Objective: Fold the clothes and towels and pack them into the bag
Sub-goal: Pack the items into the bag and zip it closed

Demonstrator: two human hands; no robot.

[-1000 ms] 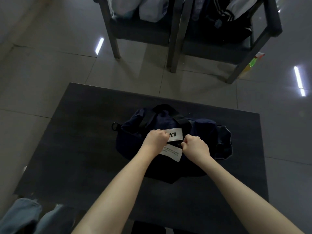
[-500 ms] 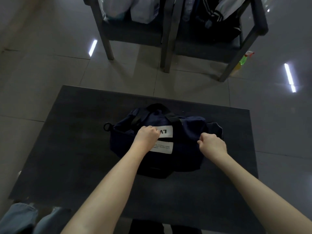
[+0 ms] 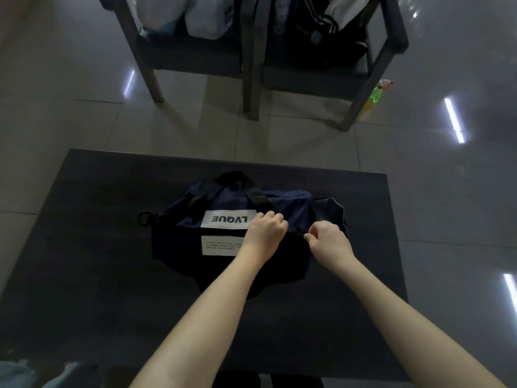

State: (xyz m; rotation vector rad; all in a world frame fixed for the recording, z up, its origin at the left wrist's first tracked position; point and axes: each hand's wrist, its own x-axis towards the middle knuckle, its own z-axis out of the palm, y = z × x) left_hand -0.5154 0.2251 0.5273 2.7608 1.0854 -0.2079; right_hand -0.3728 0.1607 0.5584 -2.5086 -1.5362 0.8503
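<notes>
Head view: the bag (image 3: 179,247) lies on the counter (image 3: 98,289). My left grip (image 3: 265,231) is clenched on its fabric at the zip line (image 3: 179,226), and my right grip (image 3: 328,242) pinches the bag just beside it, apparently at the slider, which is too small to confirm. Risk: if the left grip slackens, the soft fabric may bunch and jam the slider. Clothes (image 3: 330,23) on the chairs (image 3: 195,54) beyond look unpacked.
</notes>
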